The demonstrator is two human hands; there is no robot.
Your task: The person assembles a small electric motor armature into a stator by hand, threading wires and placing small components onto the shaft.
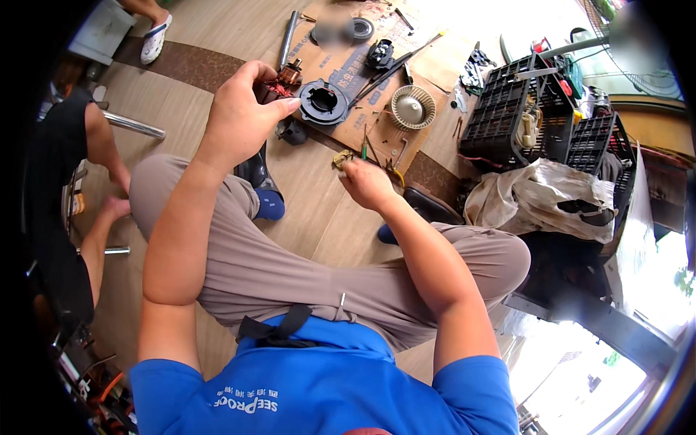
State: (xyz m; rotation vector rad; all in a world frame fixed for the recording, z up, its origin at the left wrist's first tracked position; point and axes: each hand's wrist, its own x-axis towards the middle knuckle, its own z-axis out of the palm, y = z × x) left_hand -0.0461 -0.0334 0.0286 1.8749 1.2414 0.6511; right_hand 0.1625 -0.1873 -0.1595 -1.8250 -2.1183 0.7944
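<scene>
My left hand (235, 119) is closed around a small motor armature (291, 73) with copper and red windings, raised over the cardboard's left edge. In my right hand (367, 183), the fingers pinch a small crumpled yellowish piece (341, 159), perhaps cloth or abrasive paper; its kind is unclear. Just right of the armature lies a round black motor housing (324, 102) with an open centre. A smaller black part (291, 131) sits below it on the floor. Farther right, a blower wheel (412, 108) with a ring of fins rests on the cardboard.
Flattened cardboard (435, 54) carries a black connector-like part (380, 55), a metal tube (288, 40), screws and hand tools. Black plastic crates (500, 109) with a whitish cloth bag (540, 199) stand at right. Another person's legs (105, 138) are at left; a clog-wearing foot (154, 40) is beyond.
</scene>
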